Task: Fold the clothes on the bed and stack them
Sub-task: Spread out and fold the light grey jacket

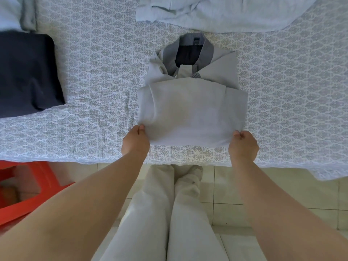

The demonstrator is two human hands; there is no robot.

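Both hands are pinching the grey collared shirt (pixel 190 113) on the bed (pixel 98 72): left hand (pixel 136 141) one bottom corner, right hand (pixel 243 146) the other. Folded navy garment (pixel 28 72) sits off left.

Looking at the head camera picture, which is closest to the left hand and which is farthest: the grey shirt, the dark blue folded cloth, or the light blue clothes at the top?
1. Grey shirt: the left hand pinches its near left corner, so it touches.
2. Dark blue folded cloth: off to the left on the bed.
3. Light blue clothes: at the far edge, up and to the right.
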